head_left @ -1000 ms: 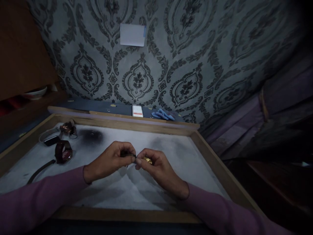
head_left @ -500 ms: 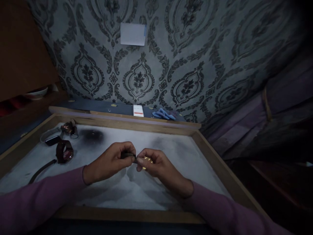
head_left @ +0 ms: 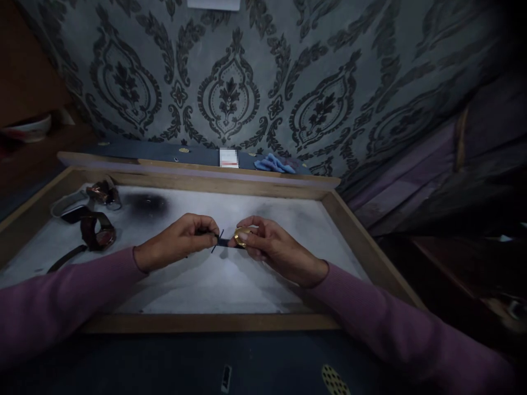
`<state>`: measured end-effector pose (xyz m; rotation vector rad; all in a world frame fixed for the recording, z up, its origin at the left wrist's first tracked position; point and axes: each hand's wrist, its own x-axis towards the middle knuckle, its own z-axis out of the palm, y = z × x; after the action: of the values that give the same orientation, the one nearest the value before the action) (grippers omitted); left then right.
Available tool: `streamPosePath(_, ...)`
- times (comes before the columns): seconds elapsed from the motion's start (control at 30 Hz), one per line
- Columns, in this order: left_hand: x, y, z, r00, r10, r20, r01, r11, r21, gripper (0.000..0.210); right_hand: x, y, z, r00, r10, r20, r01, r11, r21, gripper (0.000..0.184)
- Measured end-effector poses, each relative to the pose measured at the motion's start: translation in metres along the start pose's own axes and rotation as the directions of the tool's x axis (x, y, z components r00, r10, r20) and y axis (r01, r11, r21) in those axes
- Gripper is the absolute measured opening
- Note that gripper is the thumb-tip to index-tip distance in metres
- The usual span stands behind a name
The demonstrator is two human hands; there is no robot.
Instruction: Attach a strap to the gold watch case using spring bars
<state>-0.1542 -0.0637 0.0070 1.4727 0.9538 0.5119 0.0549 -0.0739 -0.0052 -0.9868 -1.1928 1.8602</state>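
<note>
A gold-cased wristwatch [head_left: 242, 236] with a dark strap is held above the white-bottomed tray. My right hand [head_left: 280, 247] is closed on its case, thumb across the gold edge. My left hand [head_left: 185, 238] pinches the far end of the dark strap [head_left: 225, 242], and a thin dark strip sticks out crosswise at those fingertips. The strap spans the short gap between both hands. Further left in the tray lie a brown-strapped watch [head_left: 99, 235], a watch with a grey band [head_left: 66, 204] and a shiny metal one [head_left: 105, 193].
The tray's wooden rim [head_left: 206, 322] surrounds the work, with my forearms over its front. Beyond its back edge are a small white box [head_left: 229, 158] and a blue cloth [head_left: 274, 163]. Patterned wallpaper covers the wall. A bowl [head_left: 31, 129] sits on a shelf at left.
My hands have drawn slightly apart, exposing more of the dark strap and the gold case. The view has tilted down, bringing the dark blue patterned cover in front of the tray into sight.
</note>
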Motion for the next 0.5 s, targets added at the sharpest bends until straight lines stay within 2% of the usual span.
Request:
streamPosePath(0.3, 0.0014, -0.0038, 0.0008, 0.998, -0.052, 0.023, 0.053, 0.998, -0.047, 0.019, 0.0016, 0.0030, -0.0015, 0.998, 0.057, 0.037, -0.056, 0.998, -0.030, 0.027)
streamPosePath(0.5, 0.0030, -0.0047, 0.0000, 0.994, -0.097, 0.048, 0.100, 0.994, -0.050, 0.020, 0.0011, 0.0051, -0.0034, 0.989, 0.138, 0.046, -0.143, 0.982, 0.124, 0.027)
